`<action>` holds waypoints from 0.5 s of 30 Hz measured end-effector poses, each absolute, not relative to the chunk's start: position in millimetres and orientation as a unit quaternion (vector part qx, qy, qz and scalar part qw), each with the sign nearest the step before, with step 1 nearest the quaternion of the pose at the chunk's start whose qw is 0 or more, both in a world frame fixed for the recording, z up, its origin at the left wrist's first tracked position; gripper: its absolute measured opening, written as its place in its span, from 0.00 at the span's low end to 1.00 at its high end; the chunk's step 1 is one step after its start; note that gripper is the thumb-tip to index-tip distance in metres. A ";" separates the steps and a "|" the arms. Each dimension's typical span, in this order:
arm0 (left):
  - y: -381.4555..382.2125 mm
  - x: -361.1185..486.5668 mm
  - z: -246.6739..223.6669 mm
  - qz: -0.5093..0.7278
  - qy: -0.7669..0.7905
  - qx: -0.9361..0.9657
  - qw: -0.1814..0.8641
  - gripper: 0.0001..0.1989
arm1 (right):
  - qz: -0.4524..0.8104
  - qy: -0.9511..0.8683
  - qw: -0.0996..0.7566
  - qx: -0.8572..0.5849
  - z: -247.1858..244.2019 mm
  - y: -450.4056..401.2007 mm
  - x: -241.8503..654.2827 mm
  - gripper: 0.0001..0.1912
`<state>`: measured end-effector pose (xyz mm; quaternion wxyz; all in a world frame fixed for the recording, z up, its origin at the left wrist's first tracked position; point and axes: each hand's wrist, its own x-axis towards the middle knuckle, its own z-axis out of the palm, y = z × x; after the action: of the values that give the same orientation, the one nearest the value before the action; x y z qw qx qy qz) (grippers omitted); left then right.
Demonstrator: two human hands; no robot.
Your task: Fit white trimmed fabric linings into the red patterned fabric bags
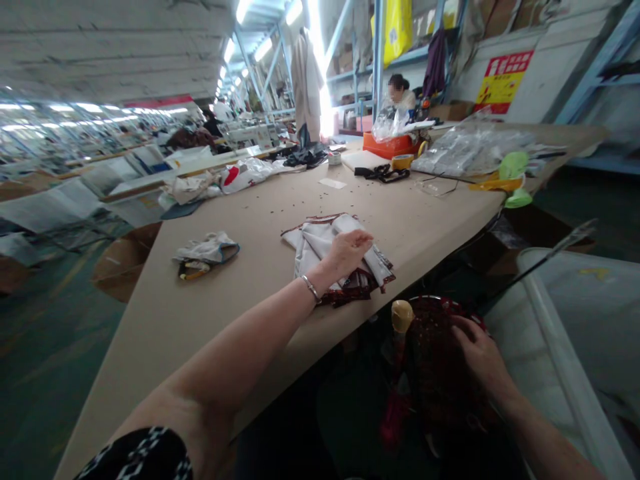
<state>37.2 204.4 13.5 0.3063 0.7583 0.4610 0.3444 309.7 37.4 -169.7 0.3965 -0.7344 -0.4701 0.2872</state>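
A stack of white cloth pieces (315, 243) with dark red sequined edges lies near the right edge of the brown table. My left hand (351, 248) rests over the stack, its fingers curled together; whether they pinch any cloth is too small to tell. Below the table edge, dark red sequined fabric (433, 347) hangs beside a white bin. My right hand (475, 343) is at that fabric with its fingers bent against it, and the fingertips partly hidden in the dark folds.
A glove (207, 248) lies on the table (240, 213) at the left. Black straps (383, 173), plastic bags (450, 152) and a green fan (515, 177) are further back. The white bin (540, 320) stands at the right. A person (401, 97) sits behind the table.
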 end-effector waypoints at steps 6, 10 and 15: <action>199.2 9.1 11.2 0.257 0.511 0.809 0.135 0.09 | 0.295 -0.518 0.486 -0.639 -82.4 90.6 277.9 0.22; 196.5 1.7 10.6 0.218 0.556 0.799 0.065 0.11 | 0.273 -0.704 0.400 -0.519 -27.5 138.3 237.4 0.14; 196.9 -7.5 5.6 0.125 0.513 0.845 0.081 0.10 | 0.092 -0.861 0.172 -0.470 -2.3 169.1 186.2 0.15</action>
<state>-7.5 196.9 5.6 0.0814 0.8455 0.5128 0.1249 186.2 169.1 -2.3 0.1722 -0.4702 -0.8606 0.0923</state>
